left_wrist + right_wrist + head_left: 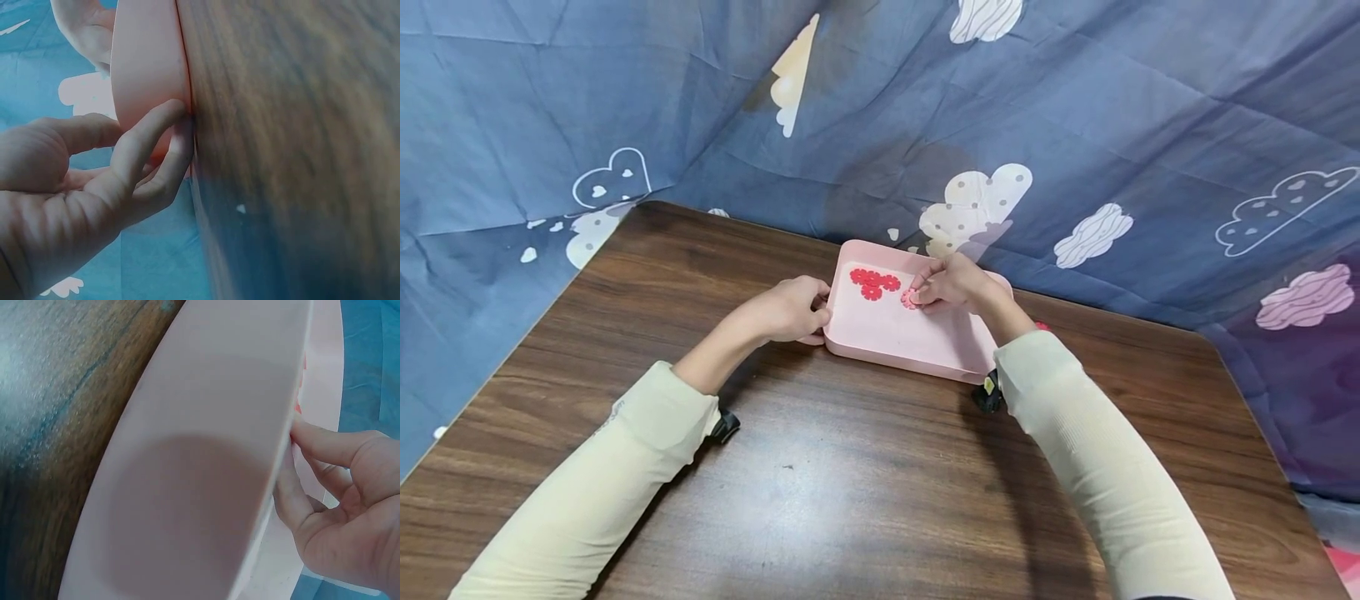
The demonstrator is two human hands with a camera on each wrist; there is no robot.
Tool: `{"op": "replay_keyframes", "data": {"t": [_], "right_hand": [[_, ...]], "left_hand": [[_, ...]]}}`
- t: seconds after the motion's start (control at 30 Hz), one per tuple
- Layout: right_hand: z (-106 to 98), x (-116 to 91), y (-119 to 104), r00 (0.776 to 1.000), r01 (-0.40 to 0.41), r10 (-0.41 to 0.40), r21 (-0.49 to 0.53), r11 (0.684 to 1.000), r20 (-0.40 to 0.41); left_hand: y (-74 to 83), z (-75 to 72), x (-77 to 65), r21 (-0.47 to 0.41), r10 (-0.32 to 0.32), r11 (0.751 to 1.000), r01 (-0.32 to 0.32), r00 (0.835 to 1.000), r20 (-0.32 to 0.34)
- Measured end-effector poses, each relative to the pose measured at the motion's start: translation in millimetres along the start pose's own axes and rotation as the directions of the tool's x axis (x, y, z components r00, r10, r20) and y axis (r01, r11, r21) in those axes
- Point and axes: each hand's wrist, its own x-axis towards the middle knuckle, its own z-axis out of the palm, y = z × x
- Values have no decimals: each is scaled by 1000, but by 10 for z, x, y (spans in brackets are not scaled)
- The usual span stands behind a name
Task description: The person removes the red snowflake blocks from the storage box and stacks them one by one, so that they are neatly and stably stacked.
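Note:
A shallow pink tray (880,354) sits on the table, with several red flower-shaped pieces (871,282) grouped at its far left inside. My left hand (790,310) holds the tray's left end; in the left wrist view its bent fingers (147,140) lie against the outer wall and the thumb touches near the rim. Over the tray, my right hand (953,282) pinches a paler pinkish-red flower-shaped piece (908,299), just right of the group. In the right wrist view the tray wall (206,406) hides that piece and the fingertips of the right hand (350,506).
The brown wooden table (805,500) spreads out in front of the tray. A blue cloth (865,108) with cloud prints hangs close behind it. A small red thing (1042,326) shows beside the right sleeve, mostly hidden.

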Motion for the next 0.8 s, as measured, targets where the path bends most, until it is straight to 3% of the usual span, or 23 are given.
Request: {"op": "replay_keyframes", "data": {"t": [0.47,0.63,0.8], "right_hand": [[-163,-145,9,1000,-1,2,6,1000,-4],[-352,-252,52,1000,23,-23,8,1000,8],[-604,-380,95,1000,-3,3,-5,1000,-21]], "left_hand": [[-15,-5,-2,1,9,1000,-9,1000,-15],[-8,4,-2,-13,8,1000,-8,1000,-14],[5,9,-4,-28,6,1000,-7,1000,-10]]}}
